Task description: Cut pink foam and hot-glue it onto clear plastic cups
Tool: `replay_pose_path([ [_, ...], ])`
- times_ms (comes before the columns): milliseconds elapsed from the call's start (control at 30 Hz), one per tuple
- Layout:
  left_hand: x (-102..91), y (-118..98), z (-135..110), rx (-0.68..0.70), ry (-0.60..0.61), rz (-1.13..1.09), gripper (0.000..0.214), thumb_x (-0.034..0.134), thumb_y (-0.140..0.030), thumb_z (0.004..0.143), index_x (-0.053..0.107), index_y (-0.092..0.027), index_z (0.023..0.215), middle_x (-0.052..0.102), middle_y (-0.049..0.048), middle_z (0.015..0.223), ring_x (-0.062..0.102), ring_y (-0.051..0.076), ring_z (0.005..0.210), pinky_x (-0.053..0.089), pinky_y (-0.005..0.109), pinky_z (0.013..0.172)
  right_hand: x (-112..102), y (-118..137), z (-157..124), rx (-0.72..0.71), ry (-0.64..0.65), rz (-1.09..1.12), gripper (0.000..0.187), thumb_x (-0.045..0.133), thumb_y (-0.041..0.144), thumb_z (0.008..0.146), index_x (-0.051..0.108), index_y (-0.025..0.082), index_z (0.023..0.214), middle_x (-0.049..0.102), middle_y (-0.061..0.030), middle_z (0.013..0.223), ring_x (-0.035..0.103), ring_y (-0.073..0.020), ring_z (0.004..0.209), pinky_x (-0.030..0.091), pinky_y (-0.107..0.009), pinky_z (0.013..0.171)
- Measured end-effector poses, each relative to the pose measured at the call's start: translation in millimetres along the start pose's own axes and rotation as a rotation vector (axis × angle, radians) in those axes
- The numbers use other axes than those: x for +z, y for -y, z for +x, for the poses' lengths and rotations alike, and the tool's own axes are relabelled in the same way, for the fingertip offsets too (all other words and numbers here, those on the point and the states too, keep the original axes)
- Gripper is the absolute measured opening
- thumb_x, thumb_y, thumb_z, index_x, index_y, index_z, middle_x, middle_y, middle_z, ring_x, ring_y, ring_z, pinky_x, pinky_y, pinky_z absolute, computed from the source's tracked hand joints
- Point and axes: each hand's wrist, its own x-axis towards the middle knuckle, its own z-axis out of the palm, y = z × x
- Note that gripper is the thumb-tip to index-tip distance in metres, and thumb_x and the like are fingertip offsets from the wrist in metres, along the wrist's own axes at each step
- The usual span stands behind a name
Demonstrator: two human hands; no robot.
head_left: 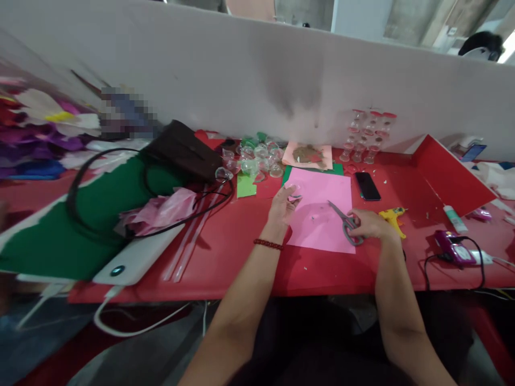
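Note:
My right hand point(368, 224) grips grey-handled scissors point(349, 228) over the right side of a pink sheet of paper point(317, 220). The blades point up and left, and look slightly parted. My left hand point(282, 206), with a beaded bracelet at the wrist, is closed at the sheet's left edge. Between its fingers is a small pale, see-through piece point(296, 190), too blurred to make out its kind. Beneath the pink paper a green sheet point(337, 169) shows at the back. Just right of my right hand lies a yellow glue gun point(393, 219).
Clear plastic cups point(259, 158) cluster behind my left hand; several joined cups point(368, 136) stand near the wall. A phone point(367, 186), a glue stick point(455, 219) and a purple device point(454, 247) with cables lie right. A dark bag point(183, 153) and white power bank point(139, 257) are left.

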Motion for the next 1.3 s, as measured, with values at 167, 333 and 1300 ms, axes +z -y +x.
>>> replay_pose_path([
  [167,0.9,-0.7,1.0,-0.028,0.045,-0.064,0.034,0.085,-0.014,0.06,0.065,-0.019,0.087,0.074,-0.0023,0.086,0.069,0.011,0.077,0.054,0.024,0.075,9.0,10.1,-0.8,0.055,-0.063,-0.086,0.034,0.072,0.018,0.07,0.07,0.018,0.105,0.072,-0.005,0.085,0.064,-0.0194,0.078,0.036,-0.026,0.064],
  [333,0.8,-3.1,1.5,-0.108,0.026,-0.134,0.024,0.079,-0.01,0.069,0.063,-0.018,0.085,0.073,-0.0017,0.087,0.069,0.01,0.078,0.056,0.026,0.081,12.1,3.1,1.6,0.092,-0.144,0.141,0.017,0.069,0.018,0.072,0.073,0.017,0.088,0.074,-0.006,0.081,0.067,-0.0201,0.076,0.041,-0.027,0.064],
  [1300,14.9,-1.5,-24.3,-0.113,0.164,0.033,0.027,0.082,-0.013,0.062,0.062,-0.017,0.079,0.069,-0.0021,0.078,0.065,0.012,0.066,0.054,0.023,0.06,44.0,55.0,30.4,-0.206,-0.078,1.151,0.052,0.079,0.053,0.069,0.065,0.022,0.107,0.05,0.0059,0.073,0.043,-0.0085,0.059,0.033,-0.023,0.053],
])
